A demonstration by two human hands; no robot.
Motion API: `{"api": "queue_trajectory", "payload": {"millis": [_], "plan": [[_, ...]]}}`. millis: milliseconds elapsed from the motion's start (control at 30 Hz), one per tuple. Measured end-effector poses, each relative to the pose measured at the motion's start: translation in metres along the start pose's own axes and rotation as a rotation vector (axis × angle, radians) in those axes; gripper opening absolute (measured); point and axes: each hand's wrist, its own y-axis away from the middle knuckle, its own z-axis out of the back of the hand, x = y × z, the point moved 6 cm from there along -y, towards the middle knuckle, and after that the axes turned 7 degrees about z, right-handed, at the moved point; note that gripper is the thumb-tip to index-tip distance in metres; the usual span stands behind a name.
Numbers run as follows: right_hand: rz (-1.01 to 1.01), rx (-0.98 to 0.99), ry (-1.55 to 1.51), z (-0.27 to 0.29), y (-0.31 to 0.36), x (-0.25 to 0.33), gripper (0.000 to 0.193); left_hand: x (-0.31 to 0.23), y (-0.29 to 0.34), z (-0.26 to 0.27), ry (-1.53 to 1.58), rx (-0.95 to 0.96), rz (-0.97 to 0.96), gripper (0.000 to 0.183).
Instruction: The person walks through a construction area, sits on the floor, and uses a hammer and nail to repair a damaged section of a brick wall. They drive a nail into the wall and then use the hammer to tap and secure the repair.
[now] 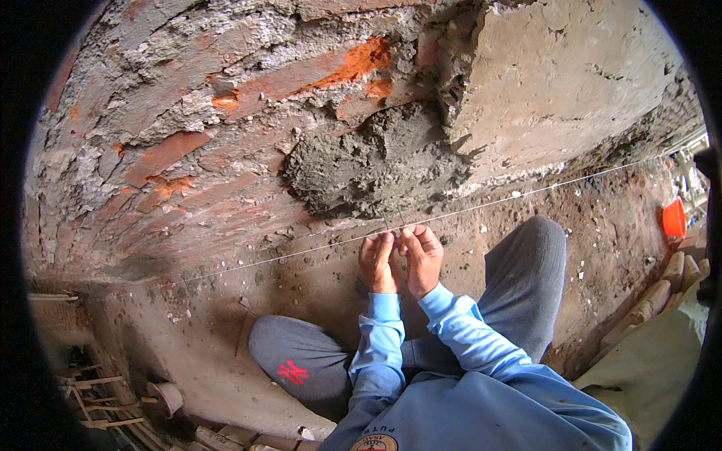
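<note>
My left hand (380,261) and my right hand (423,259) are side by side in front of the wall, fingers pinched. From the fingertips of each sticks a thin, dark, wire-like piece: one piece (386,220) at the left, another piece (402,218) at the right. Whether they are nails or ends of one wire I cannot tell. A taut white string (316,246) runs right across the view and passes at my fingertips. Just beyond, a rough patch of wet grey mortar (376,165) sticks to the brick wall (180,158).
Smooth plaster (556,90) covers the wall's right part. Crumbs litter the dirt floor (203,361) around my bent knees. At the far right lies an orange bucket (674,219), with filled sacks (654,301) nearer. Wooden pieces (98,398) and a pale container (167,397) are at the lower left.
</note>
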Motion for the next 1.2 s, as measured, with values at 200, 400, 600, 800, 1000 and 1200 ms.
{"api": "queue_trajectory", "payload": {"millis": [200, 400, 600, 800, 1000, 1200], "plan": [[0.015, -0.006, 0.006, 0.000, -0.001, 0.000, 0.006, 0.002, 0.000, 0.004, -0.068, -0.041, -0.026, 0.012], [0.013, -0.009, -0.009, 0.001, -0.004, -0.002, 0.006, 0.000, 0.000, 0.000, -0.084, -0.062, -0.043, 0.012], [0.045, 0.010, -0.004, 0.000, -0.004, -0.002, 0.005, -0.001, 0.000, -0.004, -0.060, -0.049, -0.025, 0.011], [0.058, 0.009, 0.001, 0.000, -0.003, -0.002, 0.005, -0.003, 0.002, -0.006, -0.064, -0.040, -0.032, 0.010], [0.075, 0.021, 0.011, -0.002, -0.002, -0.001, 0.005, -0.003, 0.002, -0.006, -0.060, -0.022, -0.050, 0.010], [0.078, 0.026, 0.030, -0.002, -0.001, -0.002, 0.007, -0.003, 0.003, -0.005, -0.064, -0.035, -0.048, 0.010]]}}
